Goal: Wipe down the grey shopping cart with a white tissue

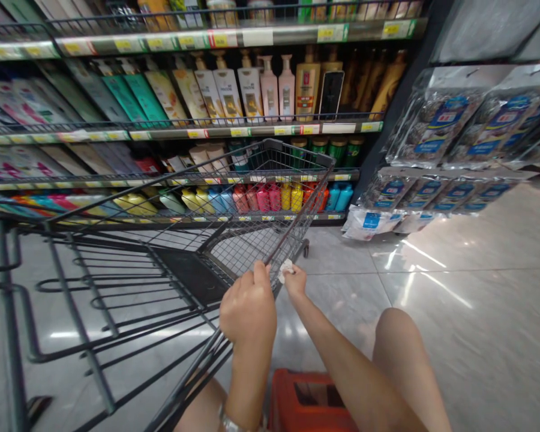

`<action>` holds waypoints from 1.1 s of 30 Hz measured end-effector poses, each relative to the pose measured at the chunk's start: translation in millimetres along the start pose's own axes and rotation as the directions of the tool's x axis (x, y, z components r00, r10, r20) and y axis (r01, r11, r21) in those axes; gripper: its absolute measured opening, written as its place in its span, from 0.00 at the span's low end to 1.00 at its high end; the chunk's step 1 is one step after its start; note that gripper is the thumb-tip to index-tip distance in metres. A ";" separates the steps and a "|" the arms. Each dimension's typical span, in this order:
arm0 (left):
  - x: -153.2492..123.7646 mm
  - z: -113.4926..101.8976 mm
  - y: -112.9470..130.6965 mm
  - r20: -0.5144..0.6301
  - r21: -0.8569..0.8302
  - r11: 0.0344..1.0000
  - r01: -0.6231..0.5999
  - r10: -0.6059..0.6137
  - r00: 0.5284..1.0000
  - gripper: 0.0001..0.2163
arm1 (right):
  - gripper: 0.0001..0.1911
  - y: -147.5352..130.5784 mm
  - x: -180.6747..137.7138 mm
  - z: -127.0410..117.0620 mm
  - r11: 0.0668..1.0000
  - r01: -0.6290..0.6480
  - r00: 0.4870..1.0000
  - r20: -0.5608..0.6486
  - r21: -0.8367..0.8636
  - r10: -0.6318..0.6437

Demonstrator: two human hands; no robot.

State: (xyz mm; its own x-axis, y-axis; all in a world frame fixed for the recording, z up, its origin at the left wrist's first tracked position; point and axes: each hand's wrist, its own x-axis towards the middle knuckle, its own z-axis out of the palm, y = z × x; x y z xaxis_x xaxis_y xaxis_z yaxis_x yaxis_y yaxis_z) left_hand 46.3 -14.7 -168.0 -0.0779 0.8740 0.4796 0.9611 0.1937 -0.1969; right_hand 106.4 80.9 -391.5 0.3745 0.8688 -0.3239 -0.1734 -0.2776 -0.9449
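A dark grey wire shopping cart (234,198) stands tilted in front of me with nothing in its basket. My left hand (247,309) is closed around the cart's right top rail, and a watch shows on that wrist. Just beyond it, my right hand (296,281) pinches a small white wad of tissue or cloth (285,268) against the same rail. My bare knee (396,336) rises at the lower right.
Store shelves (234,131) full of shampoo and coloured bottles run behind the cart. Bagged goods hang on a rack (454,120) at the right. An orange-red plastic object (306,402) sits below my arms. The glossy tiled floor (477,288) spreads to the right.
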 end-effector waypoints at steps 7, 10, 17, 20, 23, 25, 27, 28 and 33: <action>1.9 -1.9 2.9 0.074 -0.037 0.999 0.036 -0.033 0.997 0.17 | 0.11 -32.9 -26.8 -4.0 0.991 -0.028 0.997 0.071 0.130 0.019; 2.1 -3.1 4.0 0.103 -0.052 0.997 0.054 -0.049 0.993 0.18 | 0.12 -43.4 -37.7 -3.8 0.985 -0.021 0.997 0.072 0.174 0.009; 3.2 -4.5 5.5 0.168 -0.138 0.986 0.088 -0.064 0.984 0.19 | 0.13 -59.5 -51.8 -10.5 0.976 0.025 0.997 0.062 0.217 -0.040; 4.2 -5.2 5.8 0.186 -0.156 0.983 0.101 -0.071 0.980 0.19 | 0.14 -75.5 -59.8 -14.5 0.970 0.082 0.990 0.092 0.227 -0.105; 4.8 -6.6 6.1 0.186 -0.147 0.984 0.102 -0.073 0.980 0.19 | 0.15 -93.8 -72.0 -14.3 0.949 0.214 0.960 0.129 0.232 -0.248; 4.9 -7.2 6.1 0.188 -0.140 0.985 0.099 -0.072 0.980 0.19 | 0.13 -99.4 -78.9 -12.7 0.922 0.329 0.923 0.137 0.202 -0.359; 4.6 -7.2 6.2 0.184 -0.133 0.986 0.098 -0.073 0.980 0.18 | 0.11 -95.7 -81.8 -11.3 0.887 0.440 0.881 0.126 0.138 -0.456; 4.3 -6.9 6.2 0.179 -0.128 0.987 0.098 -0.074 0.981 0.18 | 0.11 -90.3 -81.3 -11.0 0.871 0.480 0.865 0.111 0.104 -0.490; 2.3 -4.6 6.7 0.147 -0.106 0.990 0.087 -0.071 0.987 0.17 | 0.13 -53.2 -67.2 -11.3 0.871 0.490 0.872 0.027 -0.025 -0.490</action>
State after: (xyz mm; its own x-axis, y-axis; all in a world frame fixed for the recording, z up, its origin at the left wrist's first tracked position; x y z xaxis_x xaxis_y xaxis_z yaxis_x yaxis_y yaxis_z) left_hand 53.7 -13.5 -164.3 -0.1843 0.9141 0.3612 0.9733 0.2208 -0.0622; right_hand 100.8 32.7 -320.0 0.3869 0.9041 0.1816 0.0555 0.1737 -0.9832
